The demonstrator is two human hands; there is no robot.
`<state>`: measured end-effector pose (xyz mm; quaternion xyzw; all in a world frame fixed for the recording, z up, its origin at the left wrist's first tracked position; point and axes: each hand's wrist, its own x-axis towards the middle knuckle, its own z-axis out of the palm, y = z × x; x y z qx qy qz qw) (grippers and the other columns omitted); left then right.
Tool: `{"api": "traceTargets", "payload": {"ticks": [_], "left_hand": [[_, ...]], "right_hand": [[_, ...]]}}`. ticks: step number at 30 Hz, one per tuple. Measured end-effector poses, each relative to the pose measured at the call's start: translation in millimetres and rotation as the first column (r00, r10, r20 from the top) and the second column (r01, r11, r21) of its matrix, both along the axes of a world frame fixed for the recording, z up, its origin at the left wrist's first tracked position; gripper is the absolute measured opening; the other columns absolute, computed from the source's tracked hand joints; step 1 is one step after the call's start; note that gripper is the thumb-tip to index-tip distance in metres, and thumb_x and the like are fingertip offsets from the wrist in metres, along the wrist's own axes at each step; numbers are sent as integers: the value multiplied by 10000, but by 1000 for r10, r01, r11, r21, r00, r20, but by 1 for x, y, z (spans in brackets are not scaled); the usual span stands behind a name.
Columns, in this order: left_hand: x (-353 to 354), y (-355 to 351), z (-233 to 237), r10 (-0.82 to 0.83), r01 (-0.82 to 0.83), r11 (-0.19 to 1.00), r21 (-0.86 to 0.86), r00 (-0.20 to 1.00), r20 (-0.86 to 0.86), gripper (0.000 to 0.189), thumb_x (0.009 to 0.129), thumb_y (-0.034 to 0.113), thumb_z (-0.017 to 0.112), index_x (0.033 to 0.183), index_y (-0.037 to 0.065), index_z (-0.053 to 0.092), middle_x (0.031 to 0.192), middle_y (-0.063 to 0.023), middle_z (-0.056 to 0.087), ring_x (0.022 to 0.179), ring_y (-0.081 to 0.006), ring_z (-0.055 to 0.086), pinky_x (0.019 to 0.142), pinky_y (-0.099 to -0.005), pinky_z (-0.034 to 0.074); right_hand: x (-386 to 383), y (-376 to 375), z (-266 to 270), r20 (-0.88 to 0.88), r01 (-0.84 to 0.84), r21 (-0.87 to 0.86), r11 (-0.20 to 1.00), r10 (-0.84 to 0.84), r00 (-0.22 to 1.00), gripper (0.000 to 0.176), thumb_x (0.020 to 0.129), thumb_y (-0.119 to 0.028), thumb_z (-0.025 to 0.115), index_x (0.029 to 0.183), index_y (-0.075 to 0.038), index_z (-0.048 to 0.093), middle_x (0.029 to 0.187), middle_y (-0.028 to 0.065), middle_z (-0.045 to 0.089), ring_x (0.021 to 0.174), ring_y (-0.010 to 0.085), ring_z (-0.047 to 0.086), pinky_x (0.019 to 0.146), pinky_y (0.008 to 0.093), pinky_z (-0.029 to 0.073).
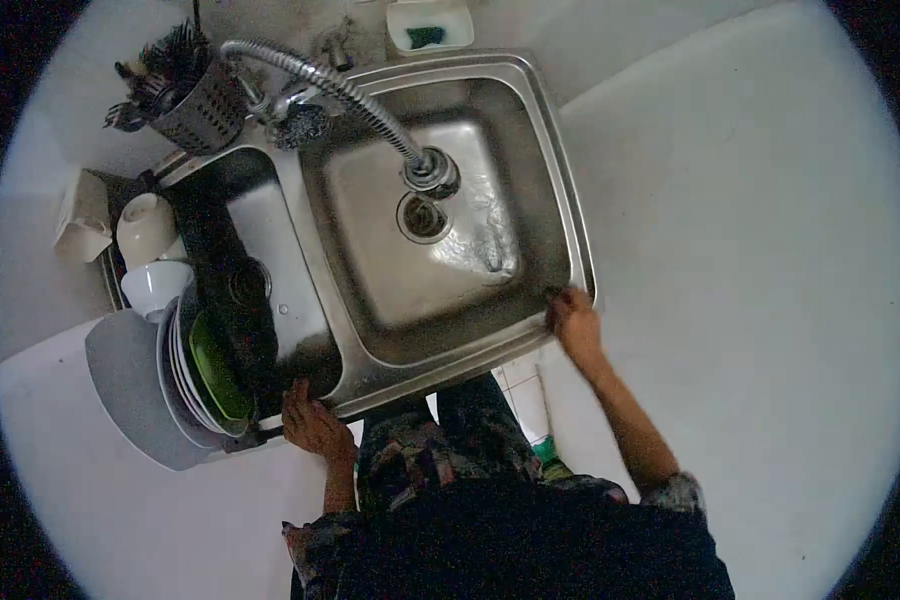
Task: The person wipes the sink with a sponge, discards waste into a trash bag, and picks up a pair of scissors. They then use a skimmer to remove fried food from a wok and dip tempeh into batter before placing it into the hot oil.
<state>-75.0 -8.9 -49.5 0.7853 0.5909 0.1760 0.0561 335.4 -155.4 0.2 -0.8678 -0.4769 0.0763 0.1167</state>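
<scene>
- While the left hand (315, 425) is at the front edge of the silver steel sink (370, 290), the right hand (575, 320) is at its near-right corner.
- Grip: can't tell, either hand.
- Looks like bracing; moving left calls for clearance from the green oval dish (215, 370).

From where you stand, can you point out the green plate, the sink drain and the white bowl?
Green plate (216, 368): head view, on its broad face.
Drain (423, 219): head view, on its middle.
White bowl (154, 287): head view, on its side.
</scene>
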Motion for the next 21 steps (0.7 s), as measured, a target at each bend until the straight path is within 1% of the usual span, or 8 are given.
{"api": "traceTargets", "payload": {"ticks": [2,4,5,10,14,16,20,21], "left_hand": [[6,0,8,24,-25,1000,-13,999,-32,398,933,294,292,1076,80,596,1138,-98,572,1119,-296,471,916,-454,326],[10,3,15,50,-51,998,-20,997,-58,390,929,288,299,1078,80,594,1137,-97,573,1124,-296,468,920,-456,323],[10,5,17,62,-69,992,-101,995,-78,385,927,287,307,1081,79,591,1137,-99,571,1125,-298,467,922,-454,322],[11,2,22,92,-106,989,-100,986,-143,366,927,277,323,1079,76,589,1137,-101,566,1130,-300,463,920,-449,321],[11,4,19,61,-67,995,-79,996,-70,332,931,240,333,1081,80,583,1147,-89,559,1125,-288,464,914,-439,314],[10,4,19,44,-54,994,-97,993,-106,325,933,226,331,1080,81,582,1147,-86,559,1120,-282,467,910,-433,313],[16,10,24,63,-66,995,-74,997,-43,334,942,228,310,1074,82,580,1120,-78,575,1117,-276,471,906,-421,318],[15,7,25,77,-79,993,-82,997,-25,338,944,229,304,1070,80,580,1112,-77,579,1117,-276,473,910,-418,319]], "right_hand": [[-47,17,9,-456,483,-91,871,-468,757,241,816,-226,559,948,-25,577,855,174,588,809,293,569,699,383,450],[-96,59,39,-729,458,-102,883,-380,569,231,815,-203,552,962,-28,583,885,194,584,828,319,566,720,391,446],[-114,53,12,-179,-247,-20,969,239,954,231,784,-165,553,972,-38,592,942,209,567,875,360,547,747,417,454],[-142,104,-1,-616,-187,-33,982,127,777,231,726,-60,567,947,-63,634,925,184,589,869,351,563,802,422,451],[-10,144,-24,-388,-166,-113,980,110,915,200,765,-55,556,945,-59,642,964,163,595,915,326,561,838,416,433],[27,162,-19,49,-221,-532,818,291,956,234,821,-154,492,949,-16,631,1132,158,530,1087,316,466,910,392,381],[55,118,-71,-59,-281,-566,775,302,951,285,806,-214,494,951,-1,617,1049,178,572,1009,329,523,864,411,423],[53,85,-101,-141,-358,-734,577,387,911,274,794,-213,506,939,-8,614,994,183,590,955,337,548,834,428,440]]}}
